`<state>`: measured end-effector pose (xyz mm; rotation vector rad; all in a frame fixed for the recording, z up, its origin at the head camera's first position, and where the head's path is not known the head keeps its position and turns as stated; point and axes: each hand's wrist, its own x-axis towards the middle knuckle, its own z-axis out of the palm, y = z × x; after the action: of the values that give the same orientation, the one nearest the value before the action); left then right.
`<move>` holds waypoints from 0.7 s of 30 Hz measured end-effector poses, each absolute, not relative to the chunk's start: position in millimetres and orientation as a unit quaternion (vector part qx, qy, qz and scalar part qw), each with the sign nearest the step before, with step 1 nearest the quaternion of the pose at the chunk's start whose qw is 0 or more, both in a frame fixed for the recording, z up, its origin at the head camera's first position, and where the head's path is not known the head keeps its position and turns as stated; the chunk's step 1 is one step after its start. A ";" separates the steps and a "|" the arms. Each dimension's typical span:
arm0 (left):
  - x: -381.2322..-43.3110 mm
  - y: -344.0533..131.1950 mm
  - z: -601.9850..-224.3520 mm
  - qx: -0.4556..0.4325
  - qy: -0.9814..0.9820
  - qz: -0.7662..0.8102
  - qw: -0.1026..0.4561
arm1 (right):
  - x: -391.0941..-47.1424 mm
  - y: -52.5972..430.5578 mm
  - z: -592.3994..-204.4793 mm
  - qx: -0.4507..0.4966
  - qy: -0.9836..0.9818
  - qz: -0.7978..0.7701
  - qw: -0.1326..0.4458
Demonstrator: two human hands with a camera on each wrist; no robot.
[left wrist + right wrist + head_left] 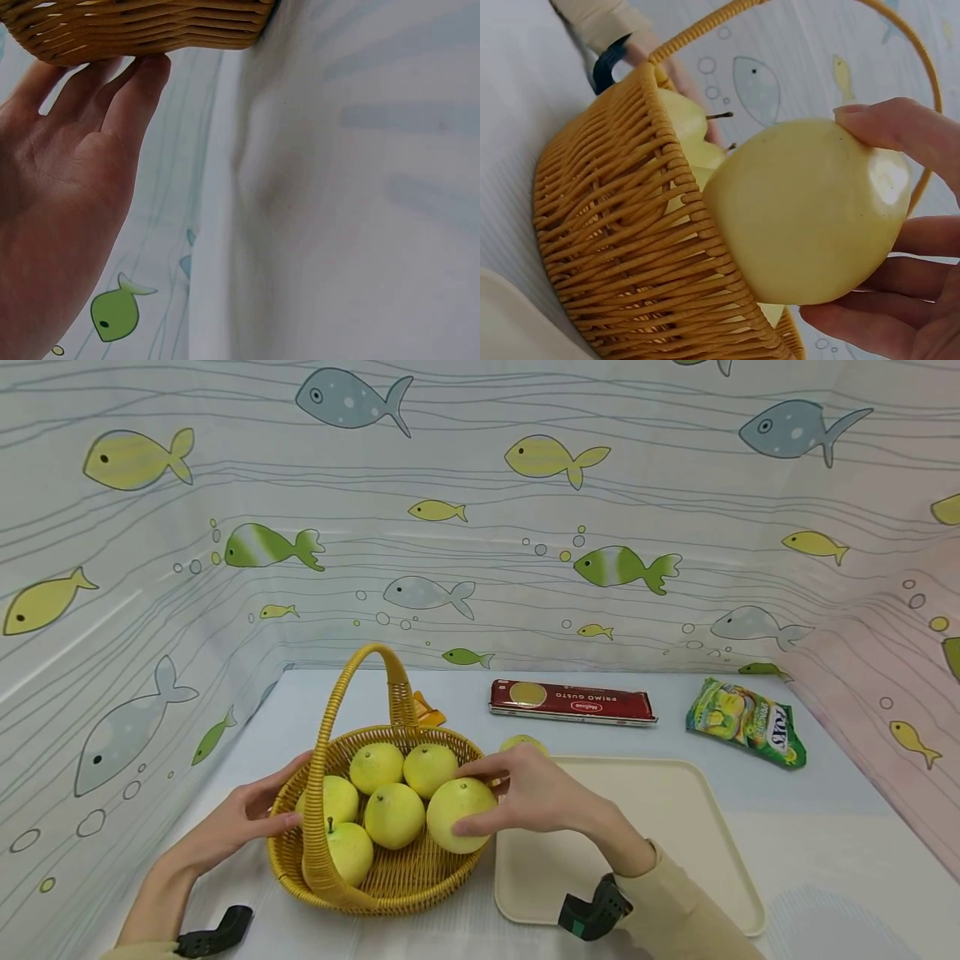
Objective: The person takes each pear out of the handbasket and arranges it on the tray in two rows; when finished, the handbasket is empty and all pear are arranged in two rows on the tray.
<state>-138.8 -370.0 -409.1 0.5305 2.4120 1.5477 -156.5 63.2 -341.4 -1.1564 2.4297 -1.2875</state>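
My right hand [536,793] holds a round yellow pear [459,817] at the right rim of the wicker basket [427,885], thumb on one side and fingers on the other. In the right wrist view this pear [802,214] overlaps the woven wall, level with the rim. Several more yellow pears [393,816] lie inside the basket, some with short stems. My left hand [240,818] grips the basket's left side, its thumb at the rim. In the left wrist view, its fingertips [154,71] meet the woven side.
A cream tray [660,835] lies right of the basket, under my right forearm. Behind my right hand, another yellow fruit [525,742] shows partly. Farther back are a red biscuit pack [573,702], a green sweets bag [746,722] and an orange packet [427,712] behind the basket.
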 end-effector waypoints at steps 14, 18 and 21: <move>-139.7 -371.2 -412.0 0.176 0.824 0.527 0.112 | -161.6 77.5 -334.3 -0.366 0.810 -0.450 0.081; -139.5 -371.2 -411.5 0.181 0.821 0.529 0.111 | -163.4 82.1 -332.5 -0.364 0.812 -0.450 0.081; -139.2 -371.2 -411.0 0.185 0.821 0.530 0.110 | -164.6 84.9 -331.2 -0.361 0.814 -0.448 0.083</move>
<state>-139.2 -371.2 -411.0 0.5430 2.4120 1.5567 -164.6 84.9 -331.2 -1.0776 2.4300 -1.3365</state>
